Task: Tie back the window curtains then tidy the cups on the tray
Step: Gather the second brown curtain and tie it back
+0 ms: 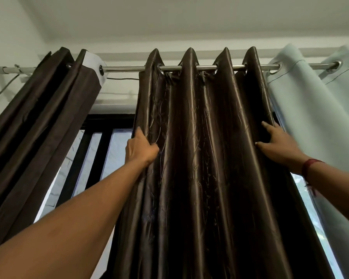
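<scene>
Below the rod, the middle curtain is gripped at its left edge by the left hand and pinched at its right by the right hand, probably so its folds can be gathered.

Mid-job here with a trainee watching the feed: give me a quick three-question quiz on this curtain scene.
1. True or false: the left hand grips the left edge of the shiny brown curtain.
2. What hangs on the rod just right of that curtain? A) a pale curtain B) a towel C) a cup
3. Fill in: the thread on the wrist of the right hand is ___.
Key: 1 true; 2 A; 3 red.
</scene>
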